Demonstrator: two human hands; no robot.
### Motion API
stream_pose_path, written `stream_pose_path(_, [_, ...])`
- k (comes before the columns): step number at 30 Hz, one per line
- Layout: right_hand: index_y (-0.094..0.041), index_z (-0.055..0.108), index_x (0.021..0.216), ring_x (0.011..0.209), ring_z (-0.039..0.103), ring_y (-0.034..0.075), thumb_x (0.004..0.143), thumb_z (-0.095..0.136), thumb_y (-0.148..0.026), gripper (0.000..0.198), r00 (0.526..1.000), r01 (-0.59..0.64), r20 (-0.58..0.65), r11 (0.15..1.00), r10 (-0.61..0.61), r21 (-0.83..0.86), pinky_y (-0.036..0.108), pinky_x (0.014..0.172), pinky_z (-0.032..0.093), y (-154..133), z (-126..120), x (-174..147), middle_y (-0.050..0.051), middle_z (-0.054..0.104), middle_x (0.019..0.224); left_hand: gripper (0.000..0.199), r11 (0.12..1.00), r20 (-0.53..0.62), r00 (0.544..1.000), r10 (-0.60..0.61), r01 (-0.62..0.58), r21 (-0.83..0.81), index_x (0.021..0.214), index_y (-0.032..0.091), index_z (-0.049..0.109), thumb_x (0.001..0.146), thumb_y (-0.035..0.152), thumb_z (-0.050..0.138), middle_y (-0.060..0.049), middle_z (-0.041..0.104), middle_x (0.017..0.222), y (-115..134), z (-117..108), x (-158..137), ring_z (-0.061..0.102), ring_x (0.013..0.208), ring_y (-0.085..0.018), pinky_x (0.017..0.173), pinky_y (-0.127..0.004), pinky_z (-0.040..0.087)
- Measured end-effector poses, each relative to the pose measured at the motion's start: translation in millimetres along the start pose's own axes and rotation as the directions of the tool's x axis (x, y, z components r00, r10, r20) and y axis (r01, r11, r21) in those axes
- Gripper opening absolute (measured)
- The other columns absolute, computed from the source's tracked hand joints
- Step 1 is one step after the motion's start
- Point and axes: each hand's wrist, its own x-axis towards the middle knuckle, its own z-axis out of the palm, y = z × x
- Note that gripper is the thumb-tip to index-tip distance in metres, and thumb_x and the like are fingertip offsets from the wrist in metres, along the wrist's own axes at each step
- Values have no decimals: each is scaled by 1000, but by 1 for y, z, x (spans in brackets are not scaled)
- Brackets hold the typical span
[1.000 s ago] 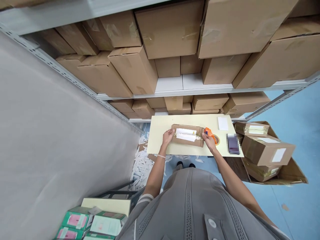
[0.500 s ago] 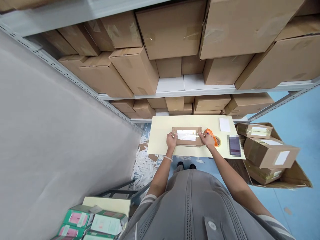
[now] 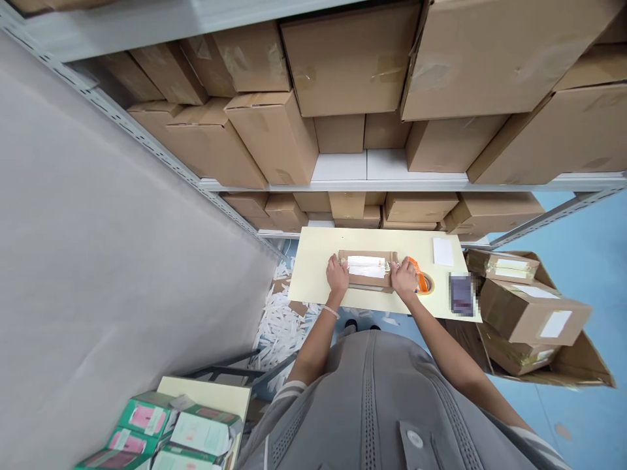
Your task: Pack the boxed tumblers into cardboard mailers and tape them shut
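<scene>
A small cardboard box [image 3: 356, 281] lies flat on the pale yellow tabletop [image 3: 313, 251]. On its top is a white label [image 3: 366, 266] under shiny clear tape. My left hand [image 3: 337, 274] grips the box's left end, fingers over its edge. At the opposite end, my right hand [image 3: 404, 277] clasps the box, thumb towards the label. Just right of that hand lies an orange tape dispenser [image 3: 422, 282] with a tape roll, partly hidden behind the fingers.
A white paper [image 3: 443, 251] and a blurred dark object [image 3: 462, 294] lie on the table's right. Beyond is an open carton [image 3: 595, 365] with labelled boxes. Shelving [image 3: 392, 185] full of cartons stands ahead. Paper strips [image 3: 281, 326] litter the floor; green boxes [image 3: 196, 436] sit lower left.
Both hands have shifted slightly on the box ends, the right fingers now wrapped further around its end. The view has tilted a little; the box stays in about the same place.
</scene>
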Motion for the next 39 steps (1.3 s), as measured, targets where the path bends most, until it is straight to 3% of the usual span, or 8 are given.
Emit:
stream_pose_path(2, [0,28,154,147,31,36,101,21,-46,70,971,216,-98,976,-218,-33,54,116,28,3,4,-14,28,36,156,55,971,-20,972,232,-231,67,155,20,28,103,38,27,-12,36,160,0,-1,-12,29,150,-24,122,-45,28])
stream_pose_path(6, [-12,28,158,151,24,26,102,22,-40,62,781,624,26,776,-624,-92,48,123,17,3,16,-41,12,35,160,58,773,163,787,596,-616,150,158,23,24,103,39,26,-2,28,164,2,4,-35,17,154,-19,127,-43,17])
stream_pose_path(8, [-14,31,157,150,27,26,102,24,-39,60,743,669,66,734,-666,-121,49,123,17,1,24,-45,10,38,159,56,731,215,752,623,-658,181,157,24,27,103,39,25,0,28,163,3,9,-38,18,154,-18,127,-44,17])
stream_pose_path(13, [-16,38,154,147,34,28,103,27,-39,58,738,673,83,722,-670,-160,50,121,21,1,34,-38,10,42,156,54,725,253,756,604,-653,220,155,24,33,103,39,24,0,31,162,4,17,-33,22,153,-20,126,-47,19])
stream_pose_path(20, [-17,37,154,149,30,26,102,32,-38,57,769,637,142,765,-624,-88,50,122,20,-2,28,-39,10,38,158,52,761,254,765,592,-634,137,152,25,38,103,38,30,-1,36,160,7,11,-33,26,151,-21,126,-49,18])
stream_pose_path(27, [-19,32,157,150,27,22,102,30,-36,57,774,617,141,786,-617,52,47,123,21,5,-3,-38,8,34,161,55,805,264,782,565,-593,35,155,29,32,101,36,33,0,34,161,13,-1,-39,20,153,-21,127,-49,14])
stream_pose_path(35, [-14,41,150,145,37,23,98,31,-30,55,943,333,-24,941,-332,56,47,120,27,88,-30,5,13,45,154,54,813,281,785,552,-581,26,156,31,29,102,36,31,1,33,161,14,-4,-38,19,153,-20,128,-48,13])
stream_pose_path(39, [-9,46,144,140,43,26,95,37,-31,55,989,145,1,988,-145,46,44,116,34,127,-35,46,17,50,149,54,778,315,736,599,-629,-9,157,26,24,104,35,23,0,30,162,30,1,-34,19,153,-18,128,-48,12])
